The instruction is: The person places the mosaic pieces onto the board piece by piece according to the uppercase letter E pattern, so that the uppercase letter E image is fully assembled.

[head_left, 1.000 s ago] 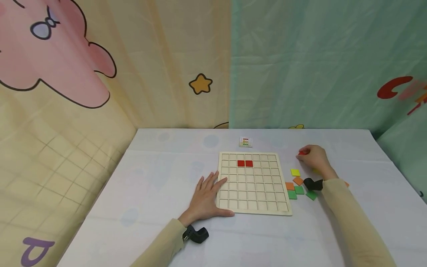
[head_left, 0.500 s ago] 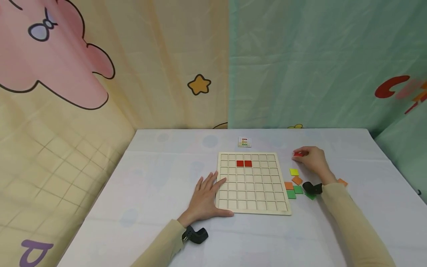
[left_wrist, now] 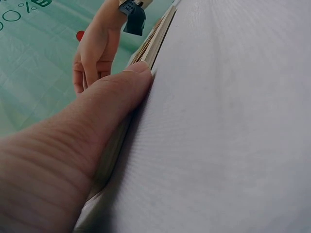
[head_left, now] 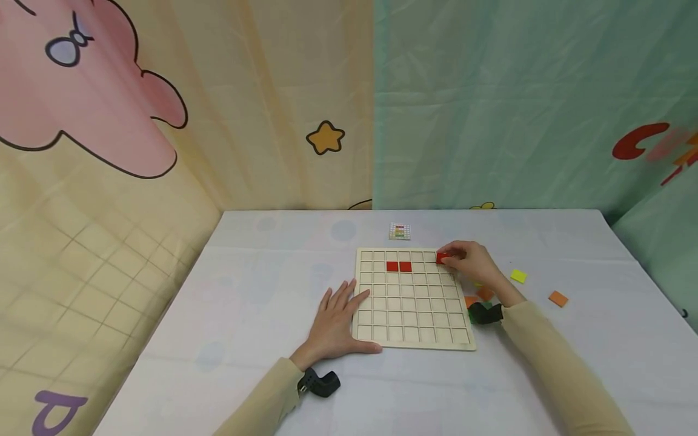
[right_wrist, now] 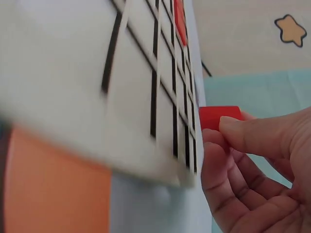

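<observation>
Right hand (head_left: 470, 260): pinching red tile (right_wrist: 214, 114), far right of board (head_left: 408, 304).
Left hand (head_left: 334, 324): fingers spread at board's left edge.
Red tile: likely light, stiff; hold by edges.

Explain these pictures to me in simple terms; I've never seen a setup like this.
There is no machine: a person works with a left hand and a right hand. The wide picture looks down from the head; the two close ones come from cameras worn on the wrists. On the table lies a gridded board holding two red tiles, with a small card beyond and loose coloured tiles to the right. The left hand touches the board's left side; the right pinches a third red tile.
</observation>
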A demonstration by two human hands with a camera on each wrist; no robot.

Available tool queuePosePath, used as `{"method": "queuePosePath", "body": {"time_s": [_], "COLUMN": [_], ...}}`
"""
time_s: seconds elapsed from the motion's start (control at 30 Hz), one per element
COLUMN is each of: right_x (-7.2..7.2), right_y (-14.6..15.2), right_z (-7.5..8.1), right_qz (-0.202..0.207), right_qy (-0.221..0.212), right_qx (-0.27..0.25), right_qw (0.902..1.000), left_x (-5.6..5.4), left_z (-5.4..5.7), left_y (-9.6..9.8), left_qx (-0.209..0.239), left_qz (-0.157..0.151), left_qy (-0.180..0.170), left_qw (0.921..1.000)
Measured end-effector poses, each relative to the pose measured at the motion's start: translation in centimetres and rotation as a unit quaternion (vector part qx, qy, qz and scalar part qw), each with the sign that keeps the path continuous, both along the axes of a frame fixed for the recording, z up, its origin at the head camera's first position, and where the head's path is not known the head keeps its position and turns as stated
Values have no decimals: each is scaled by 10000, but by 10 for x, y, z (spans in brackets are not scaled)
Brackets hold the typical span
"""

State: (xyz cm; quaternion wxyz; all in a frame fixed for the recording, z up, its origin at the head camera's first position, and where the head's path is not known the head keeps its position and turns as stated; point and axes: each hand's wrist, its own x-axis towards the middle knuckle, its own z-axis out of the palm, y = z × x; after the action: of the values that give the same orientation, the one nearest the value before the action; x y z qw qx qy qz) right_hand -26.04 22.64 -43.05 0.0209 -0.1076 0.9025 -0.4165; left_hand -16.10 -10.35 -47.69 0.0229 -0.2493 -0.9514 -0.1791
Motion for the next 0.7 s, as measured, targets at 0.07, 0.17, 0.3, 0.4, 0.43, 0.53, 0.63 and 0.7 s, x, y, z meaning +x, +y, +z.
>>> {"method": "queuePosePath", "body": {"time_s": [0.07, 0.17, 0.3, 0.4, 0.43, 0.53, 0.63, 0.7], "right_x": [-1, -3, -4, -4, -4, -2, -2, -1], "right_y": [-8, -18, -28, -34, -35, -40, -44, -45], "right_z": [0, 0, -2, -3, -3, -2, -1, -1], "right_qz": [180, 342, 500, 523, 522, 419, 295, 231], "right_qy": [-41, -82, -33, 57, 69, 144, 130, 132], "right_qx": [-21, -38, -6, 70, 91, 248, 420, 531], "right_qw": [9998, 9994, 9987, 9986, 9986, 9987, 9986, 9982], "left_x": [0, 0, 0, 0, 0, 0, 0, 0], "left_z": [0, 1, 1, 2, 2, 1, 1, 0], "left_y": [0, 0, 0, 0, 0, 0, 0, 0], "left_qx": [0, 1, -1, -46, -53, -73, -54, -33], "left_qz": [-9, -15, -21, -7, -1, 12, 4, -5], "left_qy": [49, 57, 28, 11, 16, 26, 51, 50], "left_qw": [10000, 10000, 10000, 10000, 10000, 10000, 10000, 10000]}}
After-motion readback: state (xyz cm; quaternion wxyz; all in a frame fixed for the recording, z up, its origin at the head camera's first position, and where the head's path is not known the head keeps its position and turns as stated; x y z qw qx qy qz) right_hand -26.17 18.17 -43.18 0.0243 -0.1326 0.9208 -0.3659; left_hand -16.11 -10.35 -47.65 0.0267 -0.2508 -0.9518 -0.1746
